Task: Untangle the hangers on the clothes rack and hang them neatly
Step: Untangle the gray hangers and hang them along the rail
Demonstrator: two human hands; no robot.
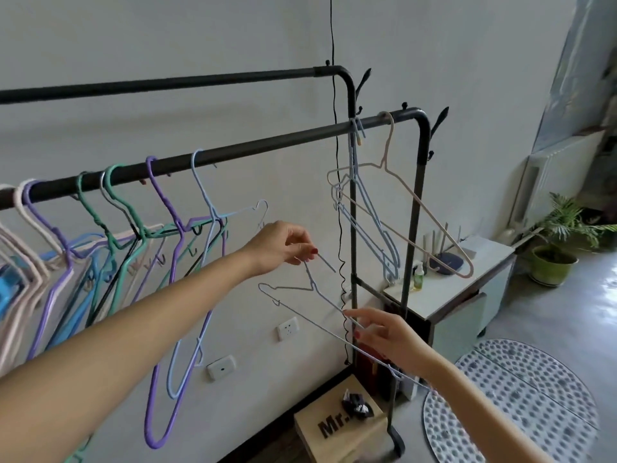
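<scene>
Centre frame — left hand point(283, 243) pinches the hook of a grey hanger point(302, 289), held off the rail point(253, 147). Right hand point(384, 332), lower right, pinches its sloping arm — other hangers point(160, 228) crowd the rail's left.

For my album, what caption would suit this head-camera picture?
Both hands, left and right, hold a thin grey hanger off the black rail, between tangled and tidy hangers.

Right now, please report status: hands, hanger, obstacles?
Left hand pinches grey-blue hanger hook. Right hand holds its lower bar. Hanger off front rail. Black cord crosses it.
</scene>
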